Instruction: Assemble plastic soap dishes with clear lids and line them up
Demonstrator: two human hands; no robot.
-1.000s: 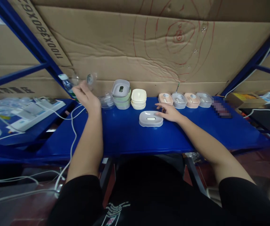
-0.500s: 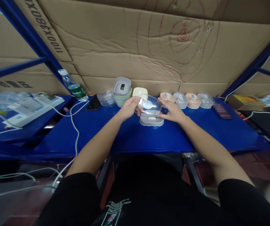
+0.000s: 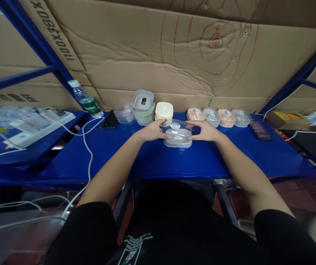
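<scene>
— Sleeves [image 3: 93,221] nearest on my feed, black. Blue table [image 3: 152,163] past them. What do you get at the hands?

— Grey tray [image 3: 178,144] flat on the table, near the middle, white piece [image 3: 178,138] seen through the plastic. Clear cover [image 3: 176,129] has just dropped lower and nearer, out of its tilt, and now sits squarer over the tray. I read that as roughly lined up; whether the rims meet all round, I cannot tell from this far off

— Grip?

— Left hand [image 3: 154,131] curled narrow on one end of the cover, right hand [image 3: 206,131] likewise on the other. Cover held between them, so I'd not call it released

— Beyond that?

— Cream stack [image 3: 164,109] just behind the left hand. Behind the right, a row of lidded cases [image 3: 226,118], peach and grey by turns. Leftward, green tubs [image 3: 144,118] with a grey tub [image 3: 143,100] on top, spare covers [image 3: 125,115], dark phone [image 3: 109,120], leaning bottle [image 3: 90,105]

— Farthest?

— Cardboard [image 3: 124,48], creased, red rings [image 3: 215,40] drawn on it; purpose unknown to me
</scene>
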